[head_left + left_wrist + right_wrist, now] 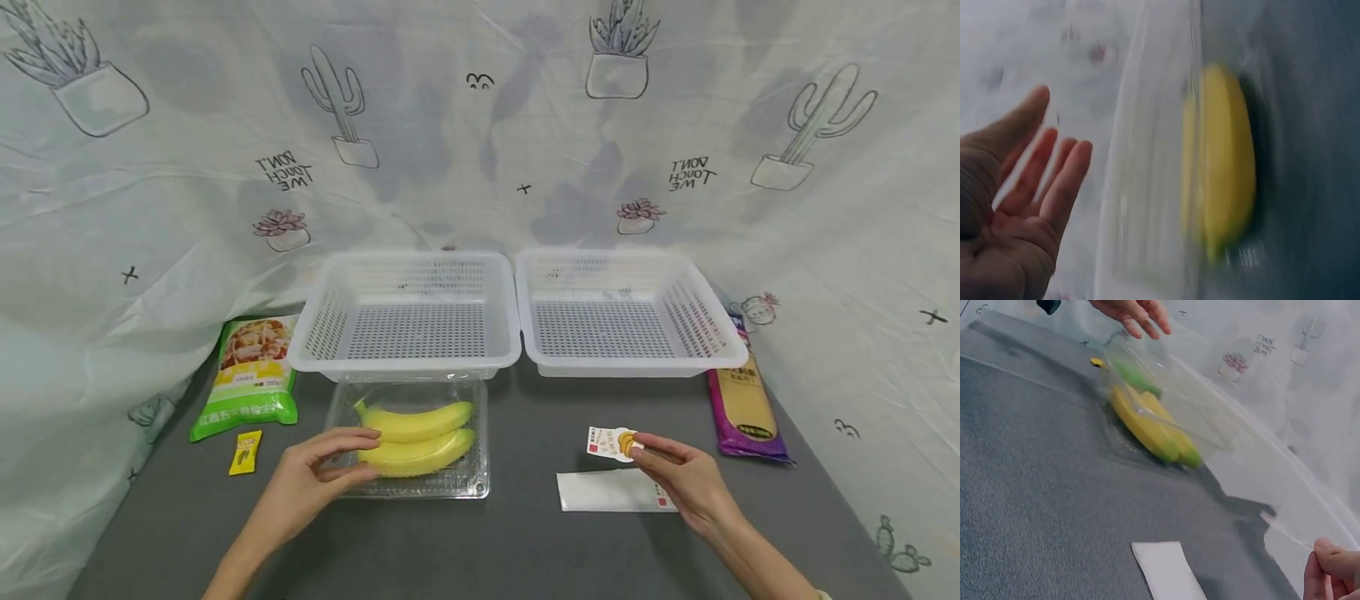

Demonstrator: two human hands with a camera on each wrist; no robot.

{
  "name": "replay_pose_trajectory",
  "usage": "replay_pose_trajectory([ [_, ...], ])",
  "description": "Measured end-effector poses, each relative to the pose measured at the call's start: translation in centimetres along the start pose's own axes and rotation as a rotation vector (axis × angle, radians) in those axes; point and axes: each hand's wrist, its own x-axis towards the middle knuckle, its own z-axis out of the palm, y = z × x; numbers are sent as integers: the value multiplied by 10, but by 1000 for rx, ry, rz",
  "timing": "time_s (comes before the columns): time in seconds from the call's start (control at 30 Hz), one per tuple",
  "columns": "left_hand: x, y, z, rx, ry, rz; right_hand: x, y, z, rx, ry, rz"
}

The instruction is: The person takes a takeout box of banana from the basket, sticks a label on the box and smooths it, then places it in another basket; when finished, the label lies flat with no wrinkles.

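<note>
In the head view, two yellow bananas (416,457) lie side by side in a clear plastic box (481,479). My left hand (298,477) is over the box's left side, thumb and fingers apart with nothing between them; whether it touches the plastic I cannot tell. The left wrist view has this hand (1022,206) with loosely extended fingers, left of a blurred banana (1229,156). My right hand (690,479) pinches a small white label (604,442) with a banana picture by its right end. Beneath it, a white paper strip (607,492) lies on the table.
Two white perforated baskets (420,364) (637,364) stand behind the box. At left are a green food bag (251,375) and a small yellow packet (245,452). A purple noodle pack (746,400) lies at right. Printed cloth (465,167) hangs around the grey table (525,550).
</note>
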Motion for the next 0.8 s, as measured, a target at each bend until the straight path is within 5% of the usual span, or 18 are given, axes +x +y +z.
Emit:
replay_pose_trajectory([
  [0.27, -23, -28, -39, 198, 84, 16, 2, -5, 22, -50, -41, -24],
  [0.4, -27, -38, -45, 227, 74, 34, 3, -5, 32, -26, -91, -62],
  [0.6, -25, -49, -47, 224, -6, -54, 4, -9, 45, 24, -144, -55],
  [0.8, -20, -56, -46, 212, -28, -73, 7, -8, 58, 81, -226, -28],
])
